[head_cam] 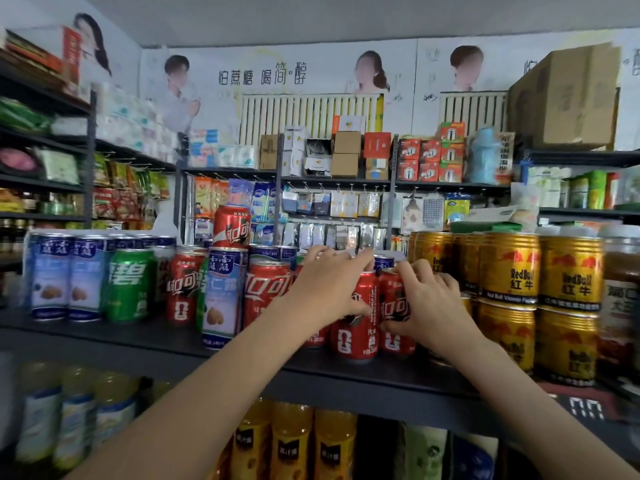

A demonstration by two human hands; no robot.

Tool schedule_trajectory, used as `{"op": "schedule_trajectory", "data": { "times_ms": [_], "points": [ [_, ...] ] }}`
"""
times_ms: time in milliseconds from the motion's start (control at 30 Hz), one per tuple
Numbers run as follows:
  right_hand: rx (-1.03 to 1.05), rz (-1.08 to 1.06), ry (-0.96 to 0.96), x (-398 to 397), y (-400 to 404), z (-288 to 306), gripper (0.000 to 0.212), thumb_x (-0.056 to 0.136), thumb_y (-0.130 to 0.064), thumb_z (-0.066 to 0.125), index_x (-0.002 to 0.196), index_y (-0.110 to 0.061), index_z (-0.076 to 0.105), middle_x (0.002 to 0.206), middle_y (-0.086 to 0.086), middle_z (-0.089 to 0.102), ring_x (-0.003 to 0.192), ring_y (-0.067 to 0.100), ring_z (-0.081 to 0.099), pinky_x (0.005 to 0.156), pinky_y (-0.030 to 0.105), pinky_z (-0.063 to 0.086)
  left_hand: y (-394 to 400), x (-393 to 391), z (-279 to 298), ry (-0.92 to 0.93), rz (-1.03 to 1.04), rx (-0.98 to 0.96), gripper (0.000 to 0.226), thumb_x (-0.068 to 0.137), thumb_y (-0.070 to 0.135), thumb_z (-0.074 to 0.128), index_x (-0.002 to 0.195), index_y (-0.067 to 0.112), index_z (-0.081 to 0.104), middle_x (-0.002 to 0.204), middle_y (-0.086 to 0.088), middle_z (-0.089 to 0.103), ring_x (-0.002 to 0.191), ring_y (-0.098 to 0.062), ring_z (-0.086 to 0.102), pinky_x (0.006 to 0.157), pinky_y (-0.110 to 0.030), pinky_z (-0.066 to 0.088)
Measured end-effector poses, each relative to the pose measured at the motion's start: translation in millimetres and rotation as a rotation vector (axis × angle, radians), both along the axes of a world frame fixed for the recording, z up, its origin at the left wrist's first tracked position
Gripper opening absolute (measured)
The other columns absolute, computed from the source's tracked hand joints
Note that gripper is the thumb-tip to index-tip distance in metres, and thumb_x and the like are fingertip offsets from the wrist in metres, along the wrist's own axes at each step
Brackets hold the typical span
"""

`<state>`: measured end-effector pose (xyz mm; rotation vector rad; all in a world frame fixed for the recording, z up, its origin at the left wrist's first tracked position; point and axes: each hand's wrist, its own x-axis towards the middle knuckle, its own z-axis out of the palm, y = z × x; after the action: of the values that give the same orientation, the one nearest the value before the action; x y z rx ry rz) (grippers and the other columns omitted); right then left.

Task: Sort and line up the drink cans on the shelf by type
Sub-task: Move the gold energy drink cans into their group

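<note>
Shelf-front red cans [356, 323] sit gripped between both hands.

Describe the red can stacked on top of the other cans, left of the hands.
The stacked red cola can looks like glossy metal, with white script and a silver rim on top. It stands upright on the tops of cans in the back row, above a pale blue can in front. Neither hand touches it. Its base is hidden.

Red cola cans [356, 323] upright, side by side, shelf [138, 336] front.
</note>
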<state>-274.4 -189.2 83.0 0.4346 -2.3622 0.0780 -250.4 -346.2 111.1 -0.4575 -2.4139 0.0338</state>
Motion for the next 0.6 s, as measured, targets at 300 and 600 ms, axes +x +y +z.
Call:
{"op": "schedule_trajectory", "data": {
  "times_ms": [300,600],
  "points": [
    [-0.29,0.262,0.03,-2,9,-10,0.068,0.063,-0.03,0.082,0.113,-0.024,0.037,0.125,-0.001,0.032,0.122,0.02,0.037,0.112,0.042,0.02,2,7,-11,0.067,0.039,0.03,0.063,0.078,0.048,0.063,0.13,0.025,0.035,0.135,0.001,0.05,0.13,-0.018,0.038,0.113,-0.041,-0.002],
    [-0.605,0.445,0.219,23,5,35,0.059,0.063,-0.012,0.082,0.106,-0.018,0.042,0.126,0.007,0.036,0.11,0.01,0.037,0.098,0.029,0.036,-6,8,-15,0.028,-0.053,0.094,0.061,0.081,0.047,0.061,0.132,0.025,0.035,0.14,0.003,0.045,0.133,-0.016,0.035,0.112,-0.038,-0.009]
  ]
}}
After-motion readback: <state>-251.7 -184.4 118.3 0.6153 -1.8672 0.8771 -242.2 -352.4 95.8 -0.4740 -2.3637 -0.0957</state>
